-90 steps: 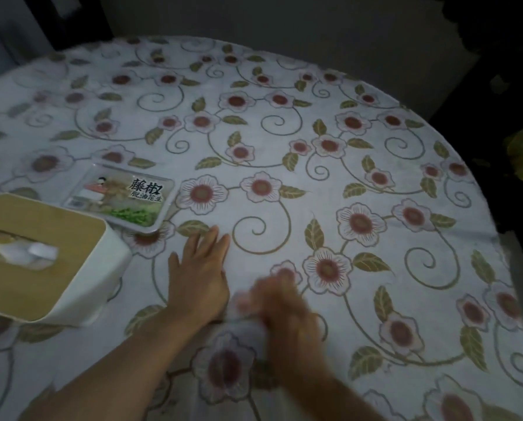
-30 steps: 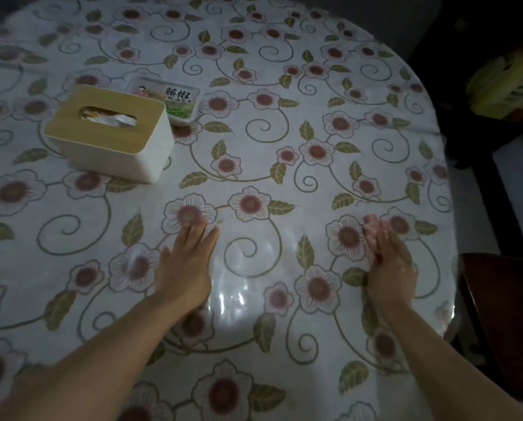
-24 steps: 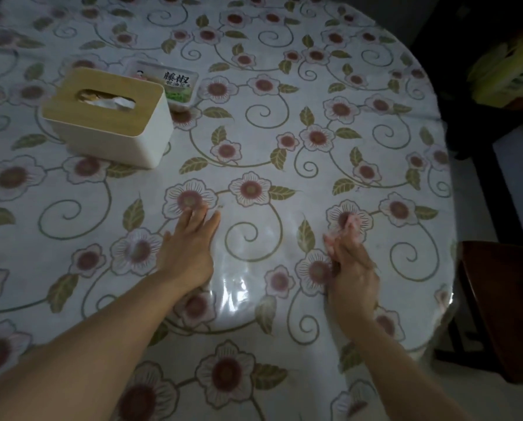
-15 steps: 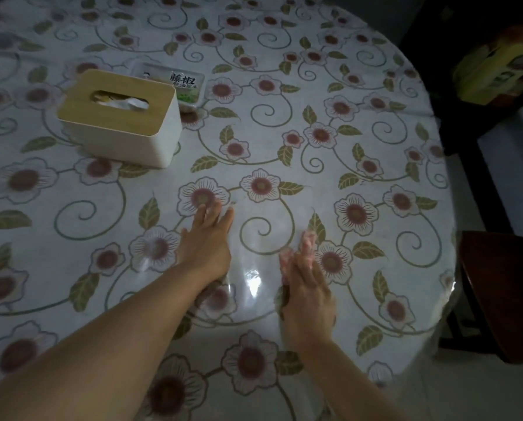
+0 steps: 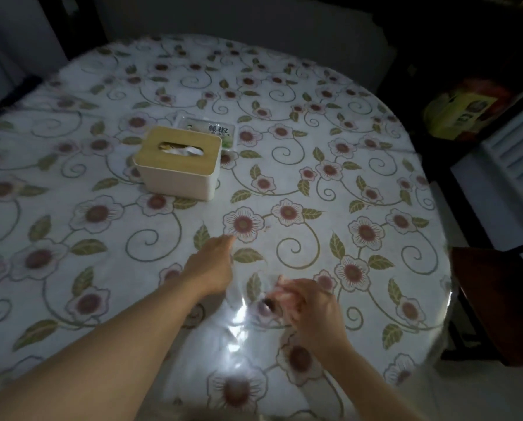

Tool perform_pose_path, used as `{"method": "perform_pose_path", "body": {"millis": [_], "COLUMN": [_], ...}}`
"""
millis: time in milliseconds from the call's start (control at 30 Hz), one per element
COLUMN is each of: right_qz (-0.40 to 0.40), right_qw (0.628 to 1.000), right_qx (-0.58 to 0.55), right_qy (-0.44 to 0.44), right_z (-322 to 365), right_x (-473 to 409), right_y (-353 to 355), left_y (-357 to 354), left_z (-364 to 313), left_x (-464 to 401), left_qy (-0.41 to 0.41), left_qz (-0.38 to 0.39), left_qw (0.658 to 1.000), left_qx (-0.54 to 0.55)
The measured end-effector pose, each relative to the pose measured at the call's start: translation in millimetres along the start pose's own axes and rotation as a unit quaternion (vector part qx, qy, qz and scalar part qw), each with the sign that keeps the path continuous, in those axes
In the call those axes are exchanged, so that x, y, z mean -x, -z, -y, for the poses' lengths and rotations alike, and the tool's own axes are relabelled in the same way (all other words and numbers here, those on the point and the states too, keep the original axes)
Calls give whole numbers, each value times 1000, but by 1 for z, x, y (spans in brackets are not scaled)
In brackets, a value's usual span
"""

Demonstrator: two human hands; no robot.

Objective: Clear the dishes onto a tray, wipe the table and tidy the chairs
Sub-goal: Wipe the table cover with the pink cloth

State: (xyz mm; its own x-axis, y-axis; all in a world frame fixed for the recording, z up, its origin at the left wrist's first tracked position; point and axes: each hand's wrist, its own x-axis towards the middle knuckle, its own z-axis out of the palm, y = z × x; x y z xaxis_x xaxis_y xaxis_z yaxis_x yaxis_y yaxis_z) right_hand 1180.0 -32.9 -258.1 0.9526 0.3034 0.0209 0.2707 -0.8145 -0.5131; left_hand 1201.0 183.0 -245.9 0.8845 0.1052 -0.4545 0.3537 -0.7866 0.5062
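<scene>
The round table wears a flowered cloth under clear plastic. My left hand lies on the table near its middle, fingers together and pointing away, holding nothing. My right hand is just right of it near the front edge, fingers curled over a small crumpled pink wipe pressed to the table. The wipe is blurred and mostly hidden by my fingers. No dishes or tray are in view.
A white tissue box with a wooden lid stands beyond my left hand. A flat printed packet lies behind it. A dark wooden chair sits at the table's right edge. A yellow box is in the dark at far right.
My right hand has swept the wipe from the table's right side leftwards and back to the front edge, and its fingers have curled. My left hand stayed on the table.
</scene>
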Motion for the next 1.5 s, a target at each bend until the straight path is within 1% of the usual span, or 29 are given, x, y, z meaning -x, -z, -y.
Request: {"method": "perform_pose_path", "body": {"millis": [133,300,367,500,667,800,933,1100,1167,1367,1500], "right_qz": [9,-2,0,-29,2,12,23,35,42,96,129], "right_qw": [999,999,999,998,997,997,996,996,994,984,980], "right_qx": [28,43,30,0,10,20,20,7,5,-23,-50], "right_qy": [-24,8,17,61,70,67,81,87,103,146,143], "right_z": [16,50,67,94,120,122,123,124,127,150,171], "right_x": [-8,-16,-18,-21,-16,-13,-6,10,21,62,93], "right_y": [13,14,16,13,19,22,34,47,46,40,34], "left_y": [34,71,83,102,111,113,106,90,82,60,55], "left_z": [27,55,63,74,79,79,70,63,61,62,71], "left_x": [27,53,61,78,95,111,139,179,200,256,292], "left_qy": [32,56,62,61,53,55,69,114,129,156,165], "left_qz": [-17,-31,-38,-48,-54,-68,-84,-93,-101,-133,-146], "left_qw": [999,998,997,997,997,996,994,989,986,978,975], "left_qx": [-25,-18,-16,-18,-17,-28,-13,6,20,40,36]}}
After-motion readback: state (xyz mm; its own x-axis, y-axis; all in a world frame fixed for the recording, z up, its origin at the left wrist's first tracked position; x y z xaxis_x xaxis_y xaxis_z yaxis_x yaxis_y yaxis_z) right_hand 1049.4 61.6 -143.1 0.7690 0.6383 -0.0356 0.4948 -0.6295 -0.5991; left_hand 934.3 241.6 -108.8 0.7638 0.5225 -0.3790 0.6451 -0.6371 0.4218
